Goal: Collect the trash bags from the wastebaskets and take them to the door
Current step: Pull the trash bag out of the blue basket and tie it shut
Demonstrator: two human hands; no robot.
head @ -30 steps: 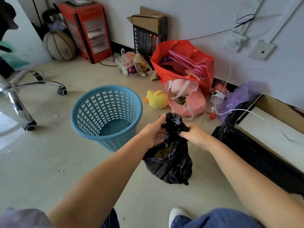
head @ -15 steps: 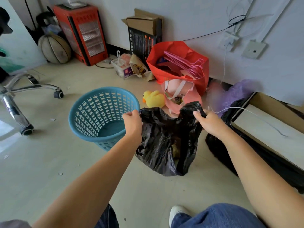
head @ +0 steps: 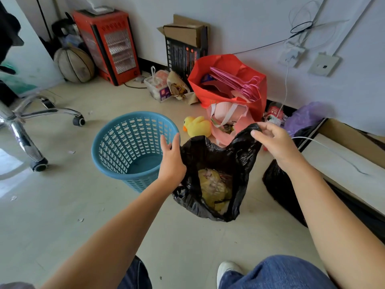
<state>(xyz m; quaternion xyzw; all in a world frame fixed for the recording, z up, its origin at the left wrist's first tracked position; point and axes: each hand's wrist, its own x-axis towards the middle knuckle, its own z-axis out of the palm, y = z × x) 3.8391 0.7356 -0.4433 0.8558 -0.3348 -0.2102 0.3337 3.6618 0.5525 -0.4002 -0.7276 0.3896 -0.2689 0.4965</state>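
Note:
A black trash bag [head: 227, 157] sits on the floor, its mouth spread wide, yellow and pale rubbish visible inside. My right hand [head: 270, 140] pinches the bag's right handle and holds it up. My left hand [head: 171, 161] is at the bag's left edge with fingers extended; its grip on the plastic is hidden by the hand itself. The blue plastic wastebasket [head: 116, 142] stands just left of the bag, with no liner in it.
A red bag of pink hangers [head: 210, 84], a pink bag and a yellow toy duck [head: 196, 126] lie behind the trash bag. A second black bag [head: 279, 188] and a long cardboard box [head: 343, 155] are at right. Office chair base [head: 25, 124] stands at left; heater and ball stand by the wall.
My hands moved apart from the bunched bag top, pulling its mouth open. The left hand's fingers have since loosened and straightened; the right hand lifted its handle higher.

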